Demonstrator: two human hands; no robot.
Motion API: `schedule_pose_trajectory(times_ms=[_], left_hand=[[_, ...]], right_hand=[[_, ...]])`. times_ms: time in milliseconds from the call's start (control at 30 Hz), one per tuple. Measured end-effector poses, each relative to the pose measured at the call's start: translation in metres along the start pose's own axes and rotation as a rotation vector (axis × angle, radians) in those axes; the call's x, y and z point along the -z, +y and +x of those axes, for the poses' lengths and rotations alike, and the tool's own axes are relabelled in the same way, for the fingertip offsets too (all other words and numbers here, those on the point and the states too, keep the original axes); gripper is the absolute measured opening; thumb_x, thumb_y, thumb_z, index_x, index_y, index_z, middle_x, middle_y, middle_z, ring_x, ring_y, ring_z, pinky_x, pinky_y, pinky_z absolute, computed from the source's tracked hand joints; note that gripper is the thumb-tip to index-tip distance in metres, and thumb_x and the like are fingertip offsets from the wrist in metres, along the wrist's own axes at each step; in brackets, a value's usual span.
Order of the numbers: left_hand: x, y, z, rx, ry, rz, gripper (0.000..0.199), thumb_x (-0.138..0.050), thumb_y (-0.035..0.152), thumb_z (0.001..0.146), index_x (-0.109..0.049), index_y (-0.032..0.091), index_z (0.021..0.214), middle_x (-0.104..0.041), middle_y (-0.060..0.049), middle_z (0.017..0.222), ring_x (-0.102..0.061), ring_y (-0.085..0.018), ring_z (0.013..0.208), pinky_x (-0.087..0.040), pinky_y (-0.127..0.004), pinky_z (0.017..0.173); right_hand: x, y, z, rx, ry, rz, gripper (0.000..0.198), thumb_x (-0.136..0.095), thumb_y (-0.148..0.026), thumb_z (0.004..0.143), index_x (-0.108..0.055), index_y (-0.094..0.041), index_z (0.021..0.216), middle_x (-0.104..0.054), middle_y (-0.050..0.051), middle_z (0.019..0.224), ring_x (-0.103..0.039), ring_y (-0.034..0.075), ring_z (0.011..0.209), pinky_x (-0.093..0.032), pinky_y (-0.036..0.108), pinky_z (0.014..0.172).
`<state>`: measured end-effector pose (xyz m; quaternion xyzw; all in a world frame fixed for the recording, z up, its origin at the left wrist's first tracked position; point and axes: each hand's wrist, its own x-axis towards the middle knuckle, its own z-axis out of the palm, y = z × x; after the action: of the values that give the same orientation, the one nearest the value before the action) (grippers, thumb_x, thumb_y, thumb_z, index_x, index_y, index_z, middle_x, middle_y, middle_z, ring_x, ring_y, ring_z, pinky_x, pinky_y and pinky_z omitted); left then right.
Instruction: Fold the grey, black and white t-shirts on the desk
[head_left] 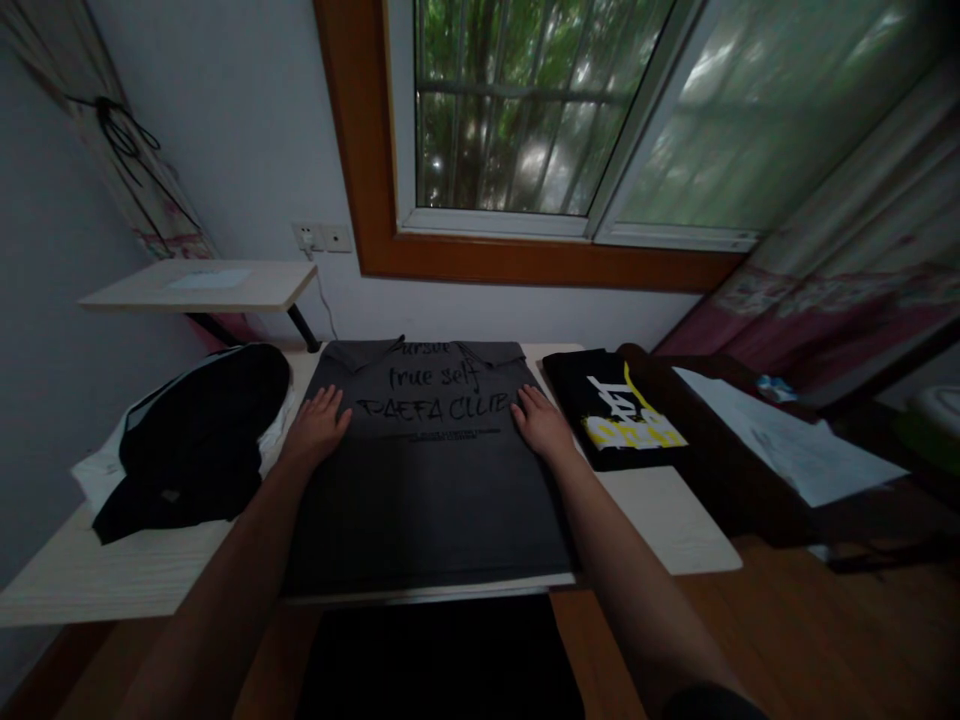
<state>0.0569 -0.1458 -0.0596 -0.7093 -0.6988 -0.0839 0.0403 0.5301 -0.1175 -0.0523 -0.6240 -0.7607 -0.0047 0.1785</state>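
Gray shirt: matt, smooth cloth
Black garment at right: matt cloth, flat print
Dark bundle at left: rumpled, matt cloth
Table: pale, matt wood-grain top
Window surround: brown, wood-look, faint sheen
Far window pane: glossy glass
Right curtain: draped cloth
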Motion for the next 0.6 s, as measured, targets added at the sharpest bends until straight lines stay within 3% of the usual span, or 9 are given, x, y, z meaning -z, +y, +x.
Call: schedule_pose_trajectory(times_ms=[167,367,600], left_hand=[[0.001,-0.016,-0.005,-0.048,0.057,-0.039,0.060,-0.035,0.041,0.100,-0.052,0.012,0.149,-0.046,-0.012,0.159,-0.038,-0.026,0.151,-0.032,-0.044,0.124],[0.001,-0.013,-0.007,-0.044,0.094,-0.056,0.058,-0.035,0.038,0.100,-0.056,0.010,0.146,-0.051,-0.013,0.156,-0.042,-0.028,0.148,-0.034,-0.044,0.124],[-0.003,-0.016,-0.006,-0.048,0.084,-0.067,0.056,-0.035,0.037,0.100,-0.057,0.013,0.146,-0.051,-0.011,0.156,-0.041,-0.027,0.150,-0.035,-0.045,0.123]], right_hand=[[-0.001,0.022,-0.007,-0.006,0.052,0.000,0.056,-0.038,-0.038,0.103,-0.057,-0.004,0.144,-0.049,0.020,0.156,-0.043,0.030,0.147,-0.034,0.048,0.123],[-0.004,0.020,-0.008,0.009,0.130,0.002,0.051,-0.041,-0.034,0.101,-0.061,-0.008,0.140,-0.056,0.018,0.150,-0.048,0.030,0.142,-0.037,0.049,0.121],[0.002,0.016,-0.010,-0.009,0.118,-0.019,0.049,-0.042,-0.033,0.101,-0.063,-0.008,0.138,-0.057,0.019,0.147,-0.051,0.031,0.138,-0.039,0.047,0.119]])
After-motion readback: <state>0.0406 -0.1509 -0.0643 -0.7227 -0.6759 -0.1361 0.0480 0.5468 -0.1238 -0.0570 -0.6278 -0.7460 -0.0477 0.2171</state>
